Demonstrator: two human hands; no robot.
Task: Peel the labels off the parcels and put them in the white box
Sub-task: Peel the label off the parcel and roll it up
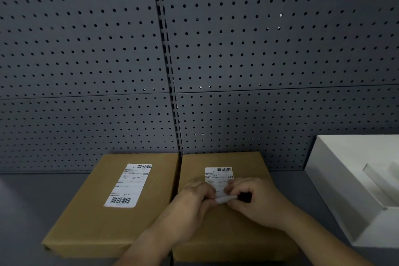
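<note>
Two flat brown cardboard parcels lie side by side on the grey shelf. The left parcel (90,211) carries a whole white barcode label (128,185). On the right parcel (241,229), a white label (219,174) has its near edge lifted and curled. My left hand (194,203) and my right hand (257,203) both pinch that curled edge from either side. The lower half of this label is hidden by my fingers. A white box (336,192) stands open to the right.
A dark grey pegboard wall (194,49) rises right behind the parcels. The white box holds a pale folded insert (380,181). Bare grey shelf surface (26,205) shows to the left of the parcels.
</note>
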